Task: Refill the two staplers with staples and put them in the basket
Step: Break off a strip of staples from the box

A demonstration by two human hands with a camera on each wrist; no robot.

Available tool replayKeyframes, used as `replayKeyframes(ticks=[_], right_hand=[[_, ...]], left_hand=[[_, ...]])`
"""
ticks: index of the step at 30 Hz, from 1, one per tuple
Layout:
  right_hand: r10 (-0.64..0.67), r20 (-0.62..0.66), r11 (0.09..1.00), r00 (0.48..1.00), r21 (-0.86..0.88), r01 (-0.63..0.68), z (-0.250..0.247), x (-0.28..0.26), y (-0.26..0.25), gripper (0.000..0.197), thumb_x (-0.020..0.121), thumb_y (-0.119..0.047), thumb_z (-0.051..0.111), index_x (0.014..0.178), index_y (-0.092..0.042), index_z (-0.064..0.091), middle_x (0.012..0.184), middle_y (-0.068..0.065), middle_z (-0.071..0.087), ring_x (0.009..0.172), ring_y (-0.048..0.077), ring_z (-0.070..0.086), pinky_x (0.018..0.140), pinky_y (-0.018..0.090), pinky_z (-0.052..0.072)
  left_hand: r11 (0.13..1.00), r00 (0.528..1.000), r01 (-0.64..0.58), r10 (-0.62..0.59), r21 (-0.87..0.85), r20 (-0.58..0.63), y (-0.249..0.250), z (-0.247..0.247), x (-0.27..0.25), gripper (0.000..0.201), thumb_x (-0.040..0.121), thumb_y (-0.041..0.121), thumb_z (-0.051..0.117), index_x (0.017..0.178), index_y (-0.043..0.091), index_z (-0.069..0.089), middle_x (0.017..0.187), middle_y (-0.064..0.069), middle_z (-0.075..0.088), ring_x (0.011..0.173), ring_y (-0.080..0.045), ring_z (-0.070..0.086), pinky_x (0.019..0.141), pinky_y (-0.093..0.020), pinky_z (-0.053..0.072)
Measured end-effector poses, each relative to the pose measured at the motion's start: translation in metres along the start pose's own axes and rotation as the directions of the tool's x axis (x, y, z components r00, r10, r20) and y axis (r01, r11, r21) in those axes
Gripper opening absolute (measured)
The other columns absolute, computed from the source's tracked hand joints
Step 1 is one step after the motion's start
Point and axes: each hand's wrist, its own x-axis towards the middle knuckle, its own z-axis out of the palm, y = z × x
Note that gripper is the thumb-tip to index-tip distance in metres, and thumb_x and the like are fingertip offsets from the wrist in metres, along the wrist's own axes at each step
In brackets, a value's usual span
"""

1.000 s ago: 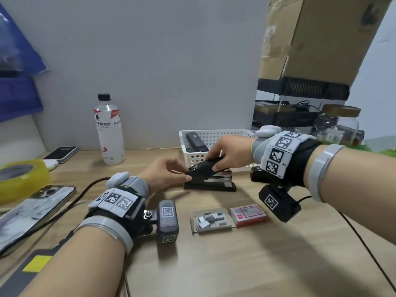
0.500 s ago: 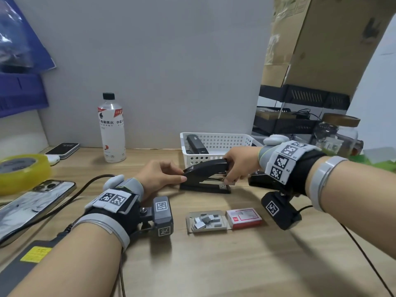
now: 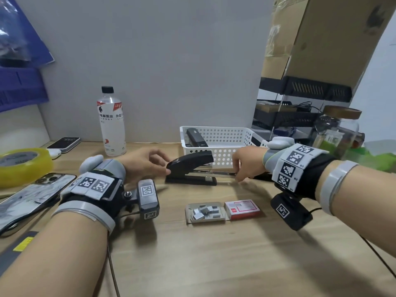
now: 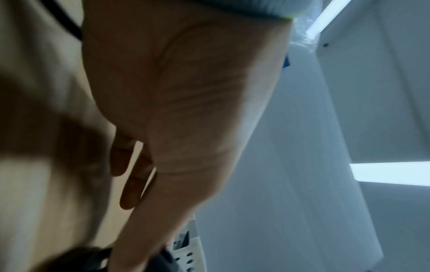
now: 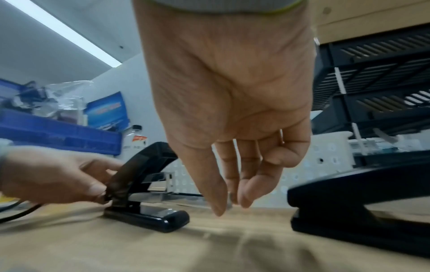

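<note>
Stapler [image 3: 190,172], 12 o'clock: left hand [image 3: 145,166] pinches its nose; right hand [image 3: 246,166] pinches drawn-out tray [image 3: 222,173]. Reloading; next, staples [image 3: 205,211] from 6 o'clock.

Water bottle [image 3: 111,123], label: Chinese characters are showing in black, partly legible as "电解质水" and "外星人"; beneath them "ENERGY" is reading in small Latin capitals, with a second word cut off after "AL". Yellow tape roll [image 3: 22,166]: dark lettering is running round its inner core, too blurred to read. Red staple box [image 3: 243,209]: print is showing on its white label, illegible.
</note>
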Motion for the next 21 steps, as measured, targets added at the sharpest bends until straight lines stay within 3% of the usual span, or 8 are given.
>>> replayKeyframes(ticks=[3,6,8,10,13,16,18,21], right_hand=[[-0.018,0.057,0.999,0.998,0.041,0.016,-0.005,-0.01,-0.012,0.021,0.081,-0.031,0.072,0.094,-0.015,0.071,0.091,0.002,0.075,0.08,0.019,0.066,0.07,0.03,0.053],[-0.212,0.165,0.959,0.963,0.225,0.172,-0.01,-0.027,-0.025,0.003,0.084,-0.024,0.071,0.084,-0.021,0.072,0.07,-0.009,0.07,0.062,0.005,0.062,0.059,0.019,0.049],[-0.315,0.195,0.92,0.929,0.305,0.248,-0.007,-0.035,-0.032,0.006,0.085,-0.022,0.073,0.09,-0.021,0.075,0.068,-0.011,0.069,0.058,-0.003,0.062,0.056,0.014,0.047],[-0.355,0.184,0.898,0.917,0.34,0.279,0.0,-0.035,-0.035,0.012,0.084,-0.022,0.075,0.095,-0.021,0.076,0.071,-0.009,0.068,0.059,-0.004,0.062,0.057,0.014,0.048],[-0.364,0.179,0.87,0.914,0.415,0.266,0.01,-0.033,-0.033,0.015,0.083,-0.021,0.077,0.098,-0.022,0.076,0.077,-0.004,0.067,0.069,0.007,0.062,0.064,0.022,0.049],[-0.375,0.179,0.861,0.91,0.431,0.27,0.018,-0.032,-0.034,0.017,0.078,-0.027,0.079,0.095,-0.027,0.076,0.073,-0.007,0.067,0.071,0.015,0.057,0.062,0.025,0.046],[-0.39,0.19,0.866,0.901,0.409,0.288,0.021,-0.029,-0.035,0.031,0.071,-0.036,0.08,0.1,-0.027,0.076,0.076,-0.005,0.07,0.075,0.018,0.059,0.064,0.029,0.048],[-0.4,0.179,0.879,0.899,0.355,0.32,0.022,-0.027,-0.035,0.039,0.065,-0.043,0.082,0.099,-0.027,0.075,0.088,0.0,0.073,0.078,0.017,0.063,0.074,0.035,0.054]], left_hand=[[0.993,0.992,-0.118,0.119,0.03,-0.03,0.031,-0.006,-0.015,0.025,0.079,0.024,0.08,0.096,0.012,0.067,0.085,-0.003,0.069,0.082,-0.019,0.062,0.083,-0.039,0.049],[0.979,0.957,-0.191,0.17,0.073,0.234,0.067,0.003,-0.028,0.014,0.085,0.025,0.077,0.093,0.013,0.076,0.083,0.0,0.073,0.081,-0.013,0.064,0.077,-0.029,0.051],[0.97,0.912,-0.189,0.115,0.154,0.393,0.084,0.02,-0.031,0.013,0.085,0.022,0.078,0.096,0.015,0.079,0.088,-0.002,0.077,0.085,-0.014,0.07,0.08,-0.027,0.056],[0.927,0.881,-0.178,0.001,0.331,0.473,0.093,0.042,-0.03,0.016,0.083,0.024,0.08,0.099,0.021,0.079,0.092,0.0,0.079,0.092,-0.018,0.074,0.089,-0.034,0.059],[0.83,0.871,-0.169,-0.127,0.531,0.475,0.098,0.068,-0.029,0.024,0.079,0.027,0.083,0.102,0.023,0.077,0.098,0.0,0.078,0.083,-0.014,0.073,0.085,-0.034,0.061],[0.765,0.882,-0.166,-0.167,0.623,0.44,0.1,0.083,-0.028,0.028,0.077,0.028,0.085,0.101,0.023,0.072,0.093,0.002,0.072,0.062,-0.004,0.07,0.066,-0.023,0.061],[0.73,0.891,-0.162,-0.181,0.664,0.417,0.101,0.089,-0.029,0.024,0.077,0.028,0.084,0.096,0.027,0.069,0.086,0.007,0.068,0.051,-0.001,0.066,0.053,-0.017,0.053],[0.649,0.91,-0.174,-0.181,0.741,0.372,0.103,0.094,-0.029,0.021,0.077,0.033,0.082,0.092,0.032,0.068,0.088,0.01,0.071,0.058,-0.004,0.069,0.05,-0.015,0.045]])
